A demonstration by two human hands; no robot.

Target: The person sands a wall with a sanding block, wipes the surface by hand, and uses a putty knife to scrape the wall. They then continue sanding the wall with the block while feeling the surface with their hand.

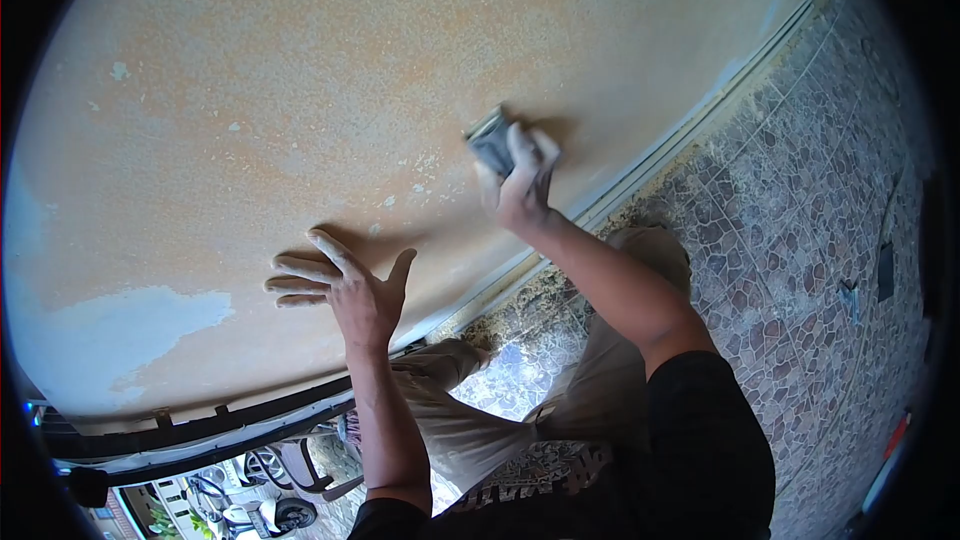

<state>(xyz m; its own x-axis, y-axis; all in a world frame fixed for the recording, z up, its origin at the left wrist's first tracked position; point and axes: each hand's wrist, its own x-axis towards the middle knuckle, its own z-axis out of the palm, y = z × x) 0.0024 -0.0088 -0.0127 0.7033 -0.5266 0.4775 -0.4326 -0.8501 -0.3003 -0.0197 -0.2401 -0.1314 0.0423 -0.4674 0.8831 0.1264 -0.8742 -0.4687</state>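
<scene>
My right hand [525, 185] grips a grey sanding block [490, 143] with a pale edge and presses it to the wall. It is slightly blurred, and its face against the wall is hidden. Lower on the left, my left hand [365, 295] rests against the wall with its fingers spread and holds nothing. Pale dust coats the fingers of both hands. The wall [300, 90] is a worn orange-tan with mottled grey and small white chipped spots. A larger pale bare patch [150, 330] lies left of my left hand.
A ledge [700, 120] runs along the wall's base, with dust beside it on the stone-patterned floor [780, 290]. A dark flat object [886, 272] and a small bluish object [850, 302] lie at the right. A motorbike [255, 512] and a dark chair [315, 470] stand lower left.
</scene>
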